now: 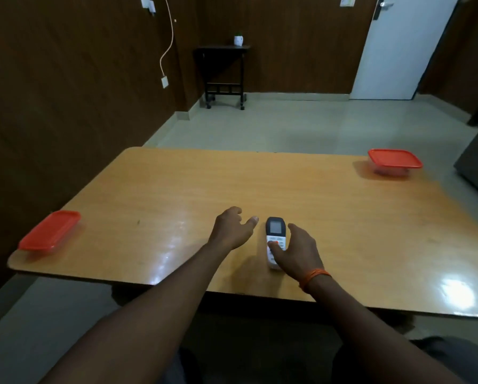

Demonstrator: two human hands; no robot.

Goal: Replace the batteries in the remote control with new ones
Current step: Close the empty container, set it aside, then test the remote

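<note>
Right now the person is leaning over the wooden table (177,189) with both arms stretched out. The remote control (274,236) is lying face up, screen end pointing to twelve o'clock, just in from the near edge. The left hand (233,228) is hovering at its nine o'clock, fingers loosely spread, holding nothing and not touching it. The right hand (298,249) is settling over its lower half from four o'clock, open and curved, thumb lying across the buttons; whether it is actually gripping, I cannot tell.

That remote is looking light, rigid and smooth-sided, probably a bit slippery on this glossy top. I would be taking it by the long edges around the middle, then turning it over, since the battery cover is presumably on the underside.

Two clear tubs are sitting well apart from it: a left red-lidded container (49,231) at nine o'clock and a far red-lidded container (394,160) at two o'clock. Both lids are on, and their contents are not showing.
</note>
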